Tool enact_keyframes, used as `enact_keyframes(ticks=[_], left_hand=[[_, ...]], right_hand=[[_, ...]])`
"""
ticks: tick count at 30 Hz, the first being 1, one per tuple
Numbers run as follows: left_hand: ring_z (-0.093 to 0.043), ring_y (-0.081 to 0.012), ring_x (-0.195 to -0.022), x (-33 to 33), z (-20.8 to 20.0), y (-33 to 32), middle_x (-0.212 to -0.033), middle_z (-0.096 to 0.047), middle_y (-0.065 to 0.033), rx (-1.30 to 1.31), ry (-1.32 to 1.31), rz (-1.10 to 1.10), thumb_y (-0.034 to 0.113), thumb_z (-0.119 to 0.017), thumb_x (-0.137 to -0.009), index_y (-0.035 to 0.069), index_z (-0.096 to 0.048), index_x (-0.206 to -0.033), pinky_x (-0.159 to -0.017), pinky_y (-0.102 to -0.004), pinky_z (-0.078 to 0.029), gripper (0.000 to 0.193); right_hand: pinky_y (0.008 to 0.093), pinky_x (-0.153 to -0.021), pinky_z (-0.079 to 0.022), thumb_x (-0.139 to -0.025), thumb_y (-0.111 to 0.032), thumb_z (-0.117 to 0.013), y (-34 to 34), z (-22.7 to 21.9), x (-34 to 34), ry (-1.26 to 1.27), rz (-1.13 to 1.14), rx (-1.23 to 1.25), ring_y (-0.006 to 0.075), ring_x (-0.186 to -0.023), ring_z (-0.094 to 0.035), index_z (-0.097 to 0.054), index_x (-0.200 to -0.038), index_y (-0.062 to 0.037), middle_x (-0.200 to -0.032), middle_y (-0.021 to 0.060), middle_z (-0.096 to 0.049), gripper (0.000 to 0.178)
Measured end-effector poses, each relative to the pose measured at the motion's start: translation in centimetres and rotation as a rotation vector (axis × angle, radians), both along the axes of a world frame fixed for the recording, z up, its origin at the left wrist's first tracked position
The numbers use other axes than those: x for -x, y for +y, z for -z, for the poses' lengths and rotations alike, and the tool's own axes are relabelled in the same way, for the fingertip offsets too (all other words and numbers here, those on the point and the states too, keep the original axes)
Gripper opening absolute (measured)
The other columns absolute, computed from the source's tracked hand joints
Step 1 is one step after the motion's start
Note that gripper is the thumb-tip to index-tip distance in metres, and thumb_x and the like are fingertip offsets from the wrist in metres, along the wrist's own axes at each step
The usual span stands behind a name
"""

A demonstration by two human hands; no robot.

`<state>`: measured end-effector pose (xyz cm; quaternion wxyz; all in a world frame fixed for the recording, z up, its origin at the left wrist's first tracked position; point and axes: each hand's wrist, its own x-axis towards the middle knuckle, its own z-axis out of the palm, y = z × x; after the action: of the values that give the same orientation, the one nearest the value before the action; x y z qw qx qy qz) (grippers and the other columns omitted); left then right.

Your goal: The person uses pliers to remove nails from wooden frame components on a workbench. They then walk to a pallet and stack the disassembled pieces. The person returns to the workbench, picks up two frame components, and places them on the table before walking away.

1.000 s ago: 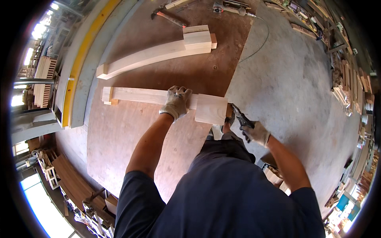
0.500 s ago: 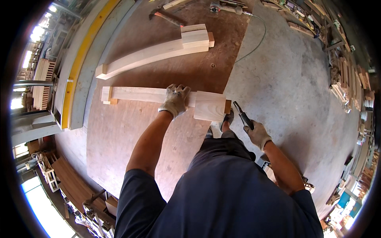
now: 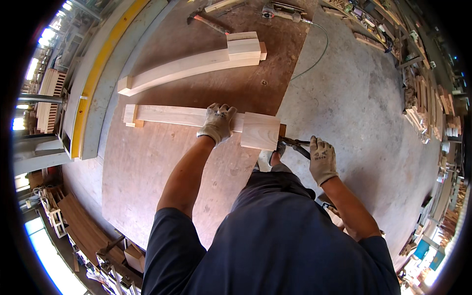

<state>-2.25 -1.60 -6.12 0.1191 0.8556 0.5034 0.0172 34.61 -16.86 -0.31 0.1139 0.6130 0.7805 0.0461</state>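
My left hand (image 3: 218,123), in a pale work glove, is closed over a long, slender pale wooden leg (image 3: 172,116) lying on the brown board. A square wooden block (image 3: 260,132) forms the leg's right end, with a small tenon (image 3: 282,130) sticking out. Black-handled pliers (image 3: 297,146) are in my gloved right hand (image 3: 323,160), handles spread apart. Their jaws are close to the tenon; I cannot tell whether they touch it. Beyond lies a second, curved wooden leg (image 3: 182,70) with a block on its right end.
A hammer (image 3: 209,23) with a red handle lies on the far part of the board (image 3: 162,172). Near it is a power tool (image 3: 285,13) with a thin hose (image 3: 324,44). A yellow-striped beam (image 3: 98,69) runs along the left. Timber stacks (image 3: 423,101) line the right.
My right hand has moved slightly right and turned, and the pliers' handles have spread with their jaws now by the tenon. My left hand stays on the leg.
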Motion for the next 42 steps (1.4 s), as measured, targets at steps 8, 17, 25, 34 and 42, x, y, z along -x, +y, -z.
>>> enact_keyframes(ticks=[8,17,25,34,42], left_hand=[[-0.052,-0.0371,-0.125,-0.3,-1.2,0.0,-0.126,-0.061,-0.0135,0.018,0.027,0.003,0.022,-0.080,-0.067,0.014,-0.060,-0.129,-0.113,-0.0494,-0.031,0.065],[-0.055,-0.0374,-0.120,-0.1,-0.4,0.1,-0.122,-0.063,-0.0135,-0.020,-0.003,0.001,0.022,-0.080,-0.066,0.014,-0.064,-0.125,-0.111,-0.0490,-0.035,0.062],[-0.050,-0.0363,-0.129,0.0,0.4,-0.2,-0.129,-0.060,-0.0123,0.039,0.060,-0.002,0.025,-0.082,-0.070,0.014,-0.058,-0.132,-0.116,-0.0492,-0.027,0.067],[-0.051,-0.0348,-0.128,-0.6,-2.4,0.0,-0.129,-0.061,-0.0120,0.079,0.087,-0.003,0.026,-0.084,-0.068,0.015,-0.059,-0.131,-0.115,-0.0489,-0.030,0.069],[-0.053,-0.0346,-0.126,-0.7,-1.8,-0.1,-0.129,-0.061,-0.0127,0.046,0.104,-0.019,0.026,-0.084,-0.068,0.015,-0.059,-0.130,-0.114,-0.0486,-0.031,0.068]], right_hand=[[0.0462,-0.092,-0.051,-0.092,-0.017,-0.058,1.5,-2.4,0.4,0.058,0.114,0.326,0.0344,-0.102,-0.066,-0.058,-0.126,-0.0017,-0.117,0.0164,-0.065,0.037],[0.0496,-0.088,-0.053,-0.096,-0.035,-0.065,5.0,-5.0,-0.4,0.421,0.273,0.731,0.0450,-0.094,-0.068,-0.065,-0.107,0.0008,-0.093,0.0255,-0.070,0.038],[0.0301,-0.054,-0.049,-0.097,-0.022,-0.065,0.7,1.6,-1.4,1.293,0.811,1.058,0.0118,-0.060,-0.059,-0.070,-0.101,0.0019,-0.076,0.0046,-0.065,0.024],[0.0312,-0.054,-0.050,-0.103,-0.023,-0.058,-2.8,4.1,-1.9,1.590,0.931,0.926,0.0197,-0.057,-0.063,-0.070,-0.113,0.0058,-0.077,0.0130,-0.070,0.033],[0.0311,-0.052,-0.049,-0.102,-0.023,-0.059,-2.4,1.9,-1.2,1.521,0.866,0.846,0.0184,-0.057,-0.062,-0.069,-0.110,0.0065,-0.073,0.0096,-0.066,0.032]])
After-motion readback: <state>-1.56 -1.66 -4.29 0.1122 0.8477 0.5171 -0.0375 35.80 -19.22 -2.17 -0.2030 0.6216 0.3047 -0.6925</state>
